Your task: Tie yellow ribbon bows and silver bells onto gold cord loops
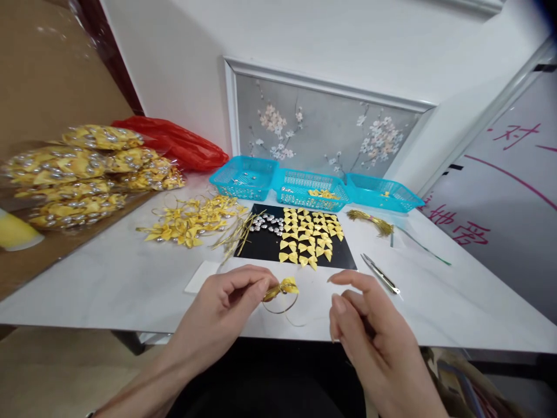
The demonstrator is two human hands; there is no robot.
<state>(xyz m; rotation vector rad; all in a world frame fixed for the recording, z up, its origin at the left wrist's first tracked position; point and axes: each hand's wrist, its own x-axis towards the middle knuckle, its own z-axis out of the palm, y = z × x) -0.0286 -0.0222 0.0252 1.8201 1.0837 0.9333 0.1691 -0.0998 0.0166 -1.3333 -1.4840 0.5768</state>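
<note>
At the near edge of the white desk [130,284], a small yellow bow [285,287] with a thin gold wire loop hanging from it is pinched between the thumb and fingertips of the left hand [226,307]. The right hand [365,325] is held just beside it, open and released, with the fingers loosely curled and nothing gripped; the bow is not touched by it.

A little farther back, a pair of small metal snips [380,274] is seen lying on the desk to the right, and a white card [200,276] lies flat to the left. Beyond the hands, a black mat [261,247] is laid on the desk; rows of yellow bows [310,232] are spread over its right part and a cluster of silver beads [267,222] over its left. A bundle of gold wires [237,232] is placed at the mat's left edge, and a heap of finished bows [187,220] lies farther left. Another gold wire bundle [372,220] is set to the right of the mat.

Behind the mat, three blue baskets [304,186] are lined up side by side. At the far left, clear bags of bows [82,174] are stacked, with a red plastic bag [174,142] behind them. A framed blossom picture [322,128] is propped against the wall.
</note>
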